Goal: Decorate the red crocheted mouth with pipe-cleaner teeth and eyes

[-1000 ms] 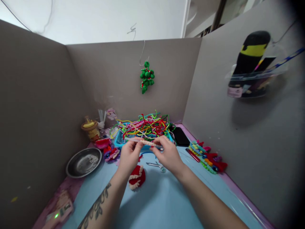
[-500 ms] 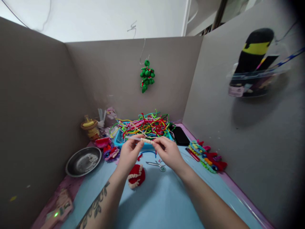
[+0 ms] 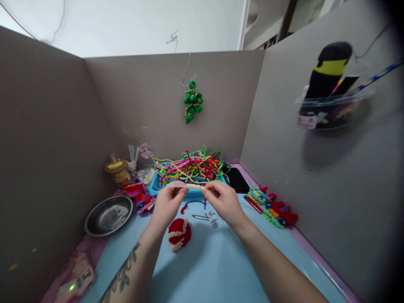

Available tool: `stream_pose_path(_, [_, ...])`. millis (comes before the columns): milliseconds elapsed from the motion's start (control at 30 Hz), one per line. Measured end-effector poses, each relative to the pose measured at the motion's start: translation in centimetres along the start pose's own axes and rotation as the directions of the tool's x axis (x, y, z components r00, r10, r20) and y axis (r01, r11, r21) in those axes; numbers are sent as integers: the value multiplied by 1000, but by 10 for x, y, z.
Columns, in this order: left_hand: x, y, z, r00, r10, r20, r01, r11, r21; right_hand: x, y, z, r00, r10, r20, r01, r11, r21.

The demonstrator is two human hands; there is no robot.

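My left hand point(image 3: 168, 203) pinches a translucent white stick point(image 3: 177, 185), which lies roughly level in front of the blue basket. A cream pipe cleaner point(image 3: 195, 187) is coiled round the stick between my two hands. My right hand point(image 3: 222, 203) has its fingertips closed on the right end of the coil. Below, on the blue mat, sits a round red piece with wavy cream edging point(image 3: 179, 234). Small scissors point(image 3: 205, 218) lie to its upper right, near a bent blue pipe cleaner point(image 3: 195, 202) and a red scrap point(image 3: 183, 208).
Behind my hands, a blue basket point(image 3: 154, 185) overflows with coloured pipe cleaners. A metal bowl point(image 3: 91, 219), a cup point(image 3: 117, 171) and a pink glue gun point(image 3: 82, 275) stand left. A black phone point(image 3: 238, 180), a red pen-like tool point(image 3: 253, 205) and finished colourful pieces point(image 3: 274, 208) lie right.
The coil on the stick looks slightly longer and straighter between my fingertips. Both hands stay nearly in place; the whole view has shifted a little.
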State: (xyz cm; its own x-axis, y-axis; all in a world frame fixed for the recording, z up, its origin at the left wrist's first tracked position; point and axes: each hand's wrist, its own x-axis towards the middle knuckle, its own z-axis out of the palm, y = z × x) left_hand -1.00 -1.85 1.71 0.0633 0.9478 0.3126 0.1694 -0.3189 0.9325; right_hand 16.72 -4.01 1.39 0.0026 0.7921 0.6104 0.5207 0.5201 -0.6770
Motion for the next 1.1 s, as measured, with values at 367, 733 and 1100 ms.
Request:
stream_pose_path(367, [-4, 5, 8, 990, -122, -67, 109, 979, -169, -7, 1, 8, 982, -168, -87, 152, 975, -159])
stream_pose_path(733, [-5, 2, 6, 984, -165, -61, 151, 970, -190, -8, 1, 8, 962, -240, -131, 201, 945, -257])
stream_pose_path(1100, [-2, 9, -1, 998, -59, 24, 61, 995, -84, 0, 6, 2, 995, -62, 78, 70, 992, -104])
